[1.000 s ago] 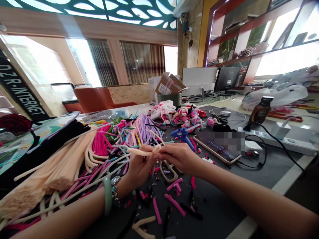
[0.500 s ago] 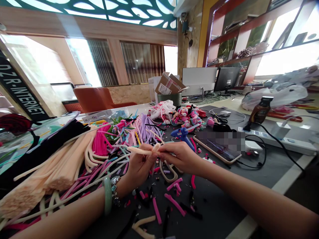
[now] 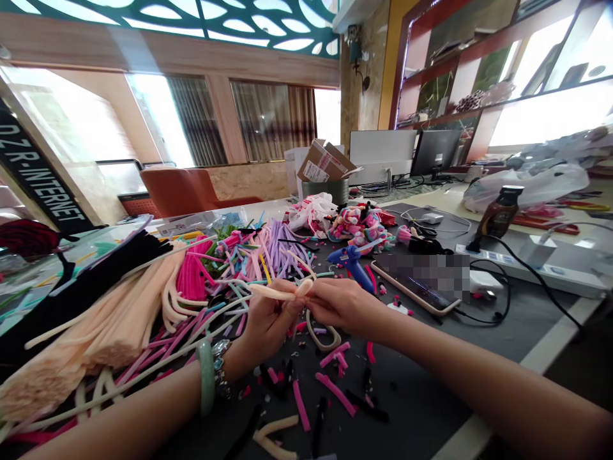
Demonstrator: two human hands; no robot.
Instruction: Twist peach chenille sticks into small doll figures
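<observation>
Both of my hands meet over the dark table mat, pinching a cream pipe cleaner (image 3: 272, 292) that is bent or looped at its right end. My left hand (image 3: 268, 319), with a green bangle and a bracelet at the wrist, is closed around its middle. The fingertips of my right hand (image 3: 340, 300) are closed on the looped end. Just below my hands lie scissors (image 3: 330, 342), with only the handle loops showing. A blue glue gun (image 3: 352, 260) rests a little beyond my right hand.
Bundles of cream pipe cleaners (image 3: 129, 306) and black ones (image 3: 96, 287) lie at left. Pink and purple stems (image 3: 282, 246) pile up behind. Cut pieces (image 3: 335, 393) litter the mat. A phone (image 3: 416, 287), a power strip (image 3: 522, 268) and a brown bottle (image 3: 500, 211) stand at right.
My hands have shifted very slightly, and the looped end of the pipe cleaner has turned a little to the right. Both hands keep their hold.
</observation>
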